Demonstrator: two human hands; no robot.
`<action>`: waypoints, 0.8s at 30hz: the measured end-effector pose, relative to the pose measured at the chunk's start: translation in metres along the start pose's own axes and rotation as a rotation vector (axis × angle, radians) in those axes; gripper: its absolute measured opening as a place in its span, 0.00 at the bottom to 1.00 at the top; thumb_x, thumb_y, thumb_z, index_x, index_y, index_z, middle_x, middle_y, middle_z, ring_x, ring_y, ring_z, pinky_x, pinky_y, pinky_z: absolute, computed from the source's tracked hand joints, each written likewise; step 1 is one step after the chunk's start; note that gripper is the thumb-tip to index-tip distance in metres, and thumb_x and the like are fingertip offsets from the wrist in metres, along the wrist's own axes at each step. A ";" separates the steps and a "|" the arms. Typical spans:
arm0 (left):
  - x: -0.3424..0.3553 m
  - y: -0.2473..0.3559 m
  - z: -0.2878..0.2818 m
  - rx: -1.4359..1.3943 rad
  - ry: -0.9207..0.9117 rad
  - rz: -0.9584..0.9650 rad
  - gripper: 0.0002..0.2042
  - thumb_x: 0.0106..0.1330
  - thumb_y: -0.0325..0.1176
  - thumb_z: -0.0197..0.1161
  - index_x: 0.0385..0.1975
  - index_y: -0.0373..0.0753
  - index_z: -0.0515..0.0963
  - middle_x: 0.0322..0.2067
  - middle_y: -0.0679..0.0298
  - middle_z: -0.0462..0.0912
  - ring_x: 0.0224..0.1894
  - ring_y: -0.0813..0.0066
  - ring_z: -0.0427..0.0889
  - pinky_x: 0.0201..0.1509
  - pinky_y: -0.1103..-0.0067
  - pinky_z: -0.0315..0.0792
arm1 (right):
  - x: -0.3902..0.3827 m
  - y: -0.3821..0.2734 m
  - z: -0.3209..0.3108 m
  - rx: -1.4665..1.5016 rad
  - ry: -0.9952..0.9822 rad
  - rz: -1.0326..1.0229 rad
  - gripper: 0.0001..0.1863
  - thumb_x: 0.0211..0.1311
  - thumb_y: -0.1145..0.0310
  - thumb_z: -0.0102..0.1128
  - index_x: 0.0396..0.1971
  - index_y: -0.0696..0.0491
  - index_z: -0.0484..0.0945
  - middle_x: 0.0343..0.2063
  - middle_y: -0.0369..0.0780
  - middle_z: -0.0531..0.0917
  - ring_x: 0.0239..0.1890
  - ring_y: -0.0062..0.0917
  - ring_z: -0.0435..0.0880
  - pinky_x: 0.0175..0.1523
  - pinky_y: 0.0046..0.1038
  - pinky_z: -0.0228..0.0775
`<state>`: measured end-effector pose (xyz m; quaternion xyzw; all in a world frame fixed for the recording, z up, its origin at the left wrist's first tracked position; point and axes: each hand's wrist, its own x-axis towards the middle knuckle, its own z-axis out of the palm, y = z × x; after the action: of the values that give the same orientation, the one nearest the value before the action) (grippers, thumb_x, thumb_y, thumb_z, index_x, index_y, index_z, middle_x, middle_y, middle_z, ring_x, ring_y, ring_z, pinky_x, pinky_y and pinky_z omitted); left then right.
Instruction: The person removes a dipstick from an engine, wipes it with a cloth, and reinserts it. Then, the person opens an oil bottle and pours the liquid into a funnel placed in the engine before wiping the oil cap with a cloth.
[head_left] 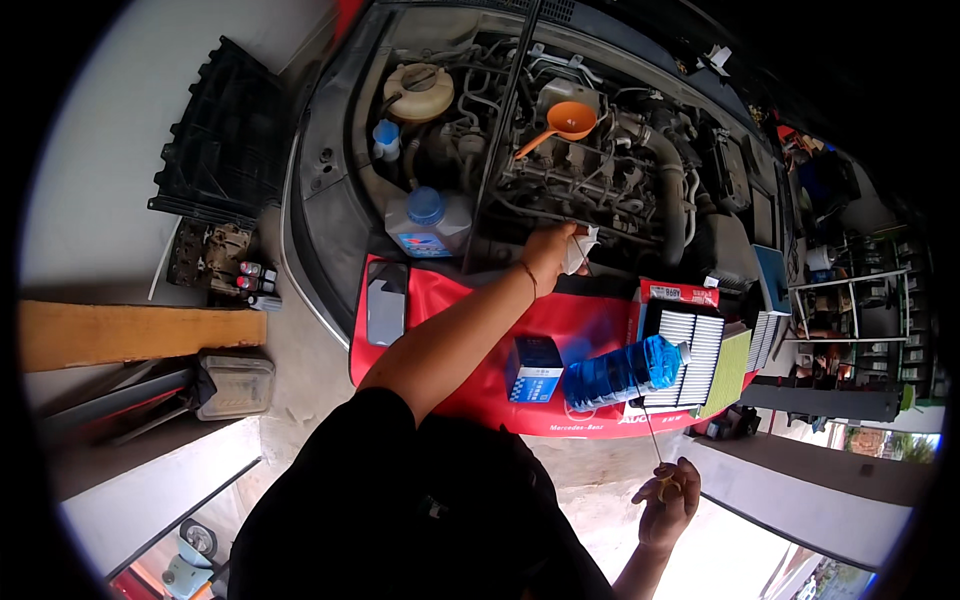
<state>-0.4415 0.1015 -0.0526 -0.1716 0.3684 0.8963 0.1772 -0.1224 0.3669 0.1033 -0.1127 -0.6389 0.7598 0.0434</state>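
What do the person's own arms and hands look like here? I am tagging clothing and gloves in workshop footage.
Both arms are bare from the short black sleeve down, with no gloves on either hand. The left hand has a thin reddish cord bracelet at its wrist. The right hand shows no band or watch.

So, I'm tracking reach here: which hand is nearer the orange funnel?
Left. The left hand holds a white rag at the engine bay's front edge, just below the orange funnel. The right hand holds a thin dipstick low down, off the car.
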 end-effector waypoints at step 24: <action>0.141 0.012 -0.033 -0.544 0.143 -0.066 0.16 0.76 0.38 0.41 0.45 0.34 0.72 0.33 0.57 0.79 0.30 0.65 0.79 0.36 0.66 0.81 | 0.226 -0.064 0.087 -0.188 -0.132 -0.276 0.12 0.66 0.79 0.49 0.47 0.59 0.74 0.48 0.47 0.79 0.39 0.23 0.82 0.41 0.26 0.81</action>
<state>-0.5643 0.0964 -0.1296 -0.2875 0.1200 0.9416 0.1275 -0.3661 0.3422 0.1533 0.0227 -0.7179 0.6893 0.0947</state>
